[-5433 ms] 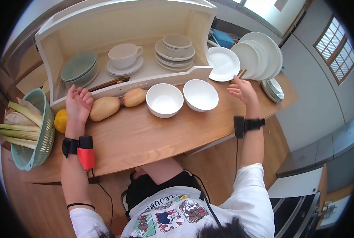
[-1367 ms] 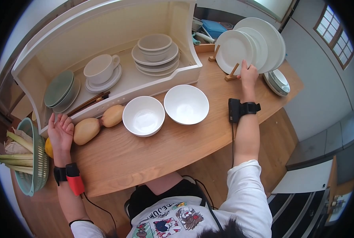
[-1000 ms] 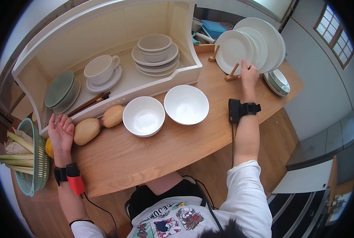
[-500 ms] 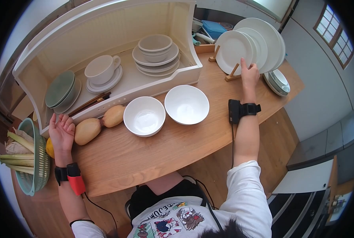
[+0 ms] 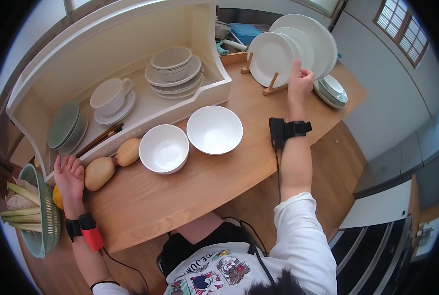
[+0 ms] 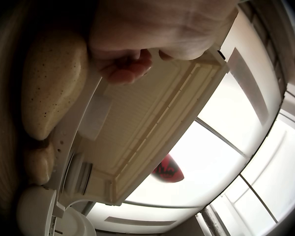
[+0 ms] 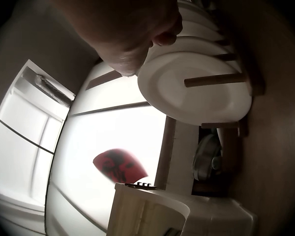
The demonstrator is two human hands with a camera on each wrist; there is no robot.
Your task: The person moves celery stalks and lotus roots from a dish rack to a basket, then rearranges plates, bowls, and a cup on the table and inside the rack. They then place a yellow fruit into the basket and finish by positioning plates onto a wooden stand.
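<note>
My right hand (image 5: 299, 87), thumb raised and fingers bent, is at the right edge of several white plates (image 5: 271, 58). They stand upright in a wooden plate rack (image 5: 274, 88). In the right wrist view, the thumb and bent fingers overlap the plates' rims; I cannot tell whether they pinch one. My left hand (image 5: 70, 181) lies palm up at the table's left end, fingers loosely bent, holding nothing. Beside it is a two-segment lotus root (image 5: 100, 173), seen close in the left wrist view. Two white bowls (image 5: 164, 148) stand side by side mid-table.
A cream shelf unit (image 5: 214, 81) holds green bowls (image 5: 64, 123), a cup (image 5: 107, 97) on saucers, stacked dishes (image 5: 172, 69) and chopsticks (image 5: 99, 139). A green basket (image 5: 51, 221) of vegetables stands far left, beside a yellow fruit (image 5: 57, 197). Small dishes (image 5: 331, 92) sit right of the rack.
Since the oldest frame, my right hand has reached forward to the racked plates. In the last half second its thumb has risen, its fingers have bent more, and the view has shifted. Left hand stays put.
</note>
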